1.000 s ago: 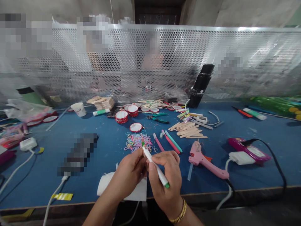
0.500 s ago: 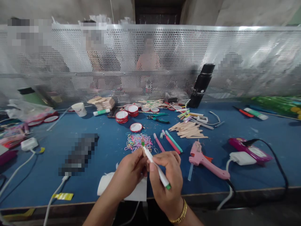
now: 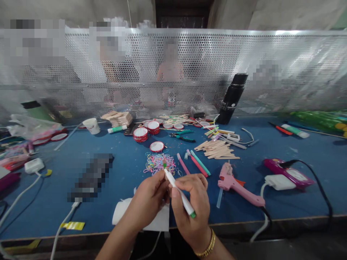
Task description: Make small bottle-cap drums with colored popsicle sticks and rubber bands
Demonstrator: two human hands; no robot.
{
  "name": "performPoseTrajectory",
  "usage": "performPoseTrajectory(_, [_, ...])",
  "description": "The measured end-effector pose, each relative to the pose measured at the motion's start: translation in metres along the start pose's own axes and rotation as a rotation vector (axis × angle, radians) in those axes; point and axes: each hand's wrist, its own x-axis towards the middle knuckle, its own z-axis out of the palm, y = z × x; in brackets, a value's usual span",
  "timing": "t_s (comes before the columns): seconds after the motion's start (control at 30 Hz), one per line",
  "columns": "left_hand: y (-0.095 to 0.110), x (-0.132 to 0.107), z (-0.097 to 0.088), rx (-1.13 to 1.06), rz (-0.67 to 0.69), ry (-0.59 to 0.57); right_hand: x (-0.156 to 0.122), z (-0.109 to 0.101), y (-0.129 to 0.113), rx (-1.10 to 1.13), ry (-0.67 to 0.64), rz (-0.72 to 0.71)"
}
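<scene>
My right hand (image 3: 193, 204) is closed around a white marker (image 3: 184, 198) with a green end, held like a pen and slanting up to the left. My left hand (image 3: 151, 195) pinches a thin wooden stick (image 3: 164, 163); its upper end shows a green patch, and the rest is hidden by the fingers. The marker's tip meets or nearly meets the stick near that patch; I cannot tell which. Beyond the fingertips lies a pile of small colourful rubber bands (image 3: 154, 164). White paper (image 3: 159, 220) lies beneath my hands at the table edge.
Right of my hands are capped markers (image 3: 199, 164), a pink glue gun (image 3: 230, 182), wooden sticks (image 3: 217, 150) and a purple power strip (image 3: 287, 173). Red-rimmed discs (image 3: 156, 146), pliers (image 3: 181, 136) and a black bottle (image 3: 233, 99) stand farther back, before a perforated metal screen (image 3: 195, 65). A phone (image 3: 92, 177) lies left.
The marker in my right hand has shifted very slightly to the left. My left hand and the stick hold almost the same position.
</scene>
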Motion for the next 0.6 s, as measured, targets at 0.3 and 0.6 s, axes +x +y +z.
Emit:
performPoseTrajectory(0.3, [0.0037,-0.0003,-0.0003,0.038,0.020,0.018,-0.0008,-0.0004,0.0009,-0.040,0.033,0.033])
performPoseTrajectory(0.6, [0.0030,0.0001,-0.0007,0.052,0.012,0.023,-0.0007,-0.0002,0.0000,-0.039,-0.002,0.012])
